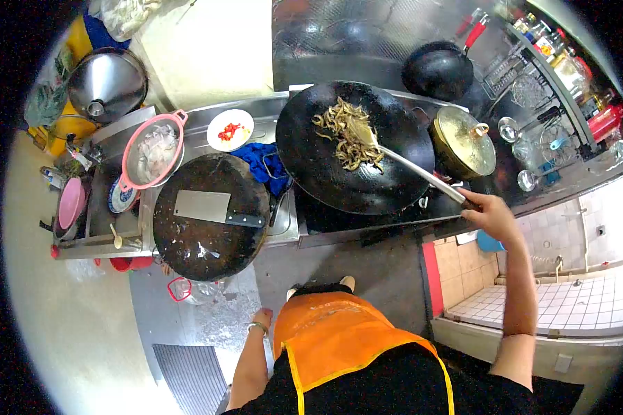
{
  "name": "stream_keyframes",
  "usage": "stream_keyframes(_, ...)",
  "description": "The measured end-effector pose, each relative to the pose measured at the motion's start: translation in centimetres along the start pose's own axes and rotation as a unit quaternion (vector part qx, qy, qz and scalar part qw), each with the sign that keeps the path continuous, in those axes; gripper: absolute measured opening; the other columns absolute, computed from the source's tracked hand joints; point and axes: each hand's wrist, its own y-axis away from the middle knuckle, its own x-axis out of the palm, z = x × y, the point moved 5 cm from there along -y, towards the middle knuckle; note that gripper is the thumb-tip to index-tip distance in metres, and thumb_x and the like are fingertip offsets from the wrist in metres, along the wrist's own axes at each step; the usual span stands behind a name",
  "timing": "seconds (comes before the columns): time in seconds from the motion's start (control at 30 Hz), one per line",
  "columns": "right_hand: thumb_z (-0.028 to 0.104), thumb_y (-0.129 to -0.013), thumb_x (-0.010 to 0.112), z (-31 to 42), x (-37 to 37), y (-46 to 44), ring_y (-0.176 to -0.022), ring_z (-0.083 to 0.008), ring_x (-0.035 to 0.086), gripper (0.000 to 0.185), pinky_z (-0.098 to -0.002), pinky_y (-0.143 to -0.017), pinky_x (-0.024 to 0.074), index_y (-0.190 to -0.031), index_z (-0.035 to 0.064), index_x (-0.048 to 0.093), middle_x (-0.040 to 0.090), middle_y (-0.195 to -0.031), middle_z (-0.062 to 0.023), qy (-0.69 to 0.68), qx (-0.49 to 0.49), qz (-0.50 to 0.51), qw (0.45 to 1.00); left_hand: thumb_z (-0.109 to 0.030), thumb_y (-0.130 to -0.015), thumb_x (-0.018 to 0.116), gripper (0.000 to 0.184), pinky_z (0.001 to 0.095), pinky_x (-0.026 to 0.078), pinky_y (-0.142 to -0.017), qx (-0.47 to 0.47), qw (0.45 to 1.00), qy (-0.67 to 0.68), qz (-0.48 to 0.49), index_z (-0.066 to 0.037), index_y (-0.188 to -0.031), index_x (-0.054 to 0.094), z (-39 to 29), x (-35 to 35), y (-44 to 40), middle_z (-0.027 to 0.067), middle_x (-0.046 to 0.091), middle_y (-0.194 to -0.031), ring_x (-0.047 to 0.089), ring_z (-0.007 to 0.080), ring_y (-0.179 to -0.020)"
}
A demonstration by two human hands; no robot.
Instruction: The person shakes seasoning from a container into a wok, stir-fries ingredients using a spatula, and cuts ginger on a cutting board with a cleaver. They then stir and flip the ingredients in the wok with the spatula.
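My right hand [491,216] is closed round the dark end of the handle of a long metal wok spatula [422,174]. Its blade lies in a large black wok [311,181], among a heap of browned, shredded food [342,128] whose kind I cannot make out. Down by my side, near the orange apron [346,325], hangs my left hand [262,319], touching nothing that I can see; its fingers do not show clearly.
Left of the wok, a cleaver [202,205] lies on a round chopping board [211,256]. Behind are a plate [218,140] with chopped red pieces, a blue cloth [262,162] and a pink basket [126,164]. A lidded pot [467,142] stands right of the wok.
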Motion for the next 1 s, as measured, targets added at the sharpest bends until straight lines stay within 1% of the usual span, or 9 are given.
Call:
stream_keyframes(0.07, 0.025, -0.076, 0.067, 3.1, -3.9, 0.3, -0.073, -0.0304, 0.068, 0.046, -0.0417, -0.068, 0.0531, -0.122, 0.0282, 0.065, 0.071, -0.083, -0.0115, 0.194, 0.016, 0.020, 0.981, -0.032, -0.088, 0.050, 0.036, 0.0466, 0.050, -0.090, -0.164, 0.983, 0.060, 0.056, -0.007, -0.106, 0.069, 0.4, 1.1, 2.5, 0.0248, 0.064, -0.111, 0.063, 0.0398, -0.102)
stream_keyframes(0.23, 0.019, -0.071, 0.068, 7.0, -5.6, -0.8, -0.075, -0.0306, 0.068, 0.041, -0.0425, -0.066, 0.0521, -0.112, 0.0264, 0.071, 0.070, -0.082, -0.0118, 0.404, -0.051, 0.031, 0.913, -0.038, -0.090, 0.050, 0.042, 0.0443, 0.049, -0.094, -0.165, 0.985, 0.021, 0.039, -0.006, -0.111, 0.067, 0.9, 1.8, 7.8, 0.0219, 0.065, -0.113, 0.062, 0.0382, -0.107)
stream_keyframes(0.37, 0.022, -0.081, 0.062, 1.0, 5.2, -7.3, -0.076, -0.0336, 0.068, 0.048, -0.0455, -0.067, 0.0525, -0.129, 0.0236, 0.057, 0.070, -0.085, -0.0141, 0.357, -0.007, 0.013, 0.934, -0.039, -0.091, 0.052, 0.044, 0.0439, 0.048, -0.096, -0.170, 0.984, 0.026, 0.050, -0.005, -0.114, 0.066, 2.4, 3.2, 10.2, 0.0213, 0.065, -0.116, 0.061, 0.0374, -0.110)
stream_keyframes(0.47, 0.023, -0.080, 0.065, -4.0, 13.9, -12.4, -0.073, -0.0332, 0.068, 0.028, -0.0464, -0.066, 0.0525, -0.097, 0.0013, 0.062, 0.068, -0.084, -0.0180, 0.002, 0.006, 0.038, 0.999, -0.036, -0.089, 0.055, 0.040, 0.0445, 0.051, -0.087, -0.187, 0.979, 0.040, 0.065, -0.004, -0.110, 0.067, 4.7, 5.1, 8.9, 0.0212, 0.069, -0.102, 0.066, 0.0359, -0.097)
stream_keyframes(0.5, 0.024, -0.081, 0.067, -0.9, 12.7, -11.2, -0.070, -0.0275, 0.066, 0.028, -0.0426, -0.067, 0.0513, -0.090, -0.0019, 0.063, 0.067, -0.080, -0.0153, -0.127, 0.128, 0.112, 0.977, -0.036, -0.089, 0.055, 0.039, 0.0447, 0.052, -0.086, -0.190, 0.979, 0.053, 0.051, -0.005, -0.109, 0.067, 3.9, 4.1, 9.3, 0.0209, 0.069, -0.100, 0.067, 0.0356, -0.095)
stream_keyframes(0.57, 0.025, -0.083, 0.066, -3.5, 13.9, -11.5, -0.067, -0.0228, 0.063, 0.028, -0.0400, -0.068, 0.0507, -0.091, -0.0027, 0.064, 0.066, -0.074, -0.0111, -0.234, 0.108, 0.099, 0.961, -0.036, -0.088, 0.056, 0.038, 0.0445, 0.051, -0.087, -0.232, 0.957, 0.171, 0.015, -0.006, -0.109, 0.068, 3.2, 3.4, 9.6, 0.0205, 0.069, -0.102, 0.066, 0.0350, -0.097)
stream_keyframes(0.7, 0.031, -0.084, 0.069, -1.4, 8.7, -6.8, -0.076, -0.0317, 0.068, 0.029, -0.0422, -0.070, 0.0519, -0.094, 0.0049, 0.065, 0.069, -0.081, -0.0155, -0.029, 0.002, -0.121, 0.992, -0.037, -0.087, 0.058, 0.038, 0.0443, 0.050, -0.091, -0.204, 0.965, 0.166, 0.012, -0.007, -0.109, 0.068, 1.9, 2.1, 8.2, 0.0194, 0.068, -0.107, 0.064, 0.0345, -0.103)
stream_keyframes(0.87, 0.028, -0.084, 0.068, -1.5, 4.9, -4.0, -0.084, -0.0376, 0.067, 0.033, -0.0457, -0.072, 0.0513, -0.110, 0.0086, 0.059, 0.069, -0.088, -0.0181, 0.036, 0.022, -0.170, 0.985, -0.038, -0.088, 0.053, 0.039, 0.0441, 0.048, -0.095, -0.196, 0.973, 0.121, 0.030, -0.009, -0.108, 0.068, 2.8, 3.4, 4.3, 0.0192, 0.065, -0.115, 0.060, 0.0373, -0.111)
stream_keyframes(1.0, 0.024, -0.084, 0.068, -3.5, 5.6, -3.9, -0.084, -0.0375, 0.067, 0.038, -0.0438, -0.073, 0.0516, -0.116, 0.0045, 0.061, 0.069, -0.091, -0.0192, 0.004, 0.004, -0.163, 0.987, -0.040, -0.090, 0.049, 0.038, 0.0463, 0.048, -0.092, -0.051, 0.994, 0.099, 0.008, -0.010, -0.104, 0.068, 1.9, 2.5, 2.0, 0.0213, 0.063, -0.114, 0.059, 0.0401, -0.108)
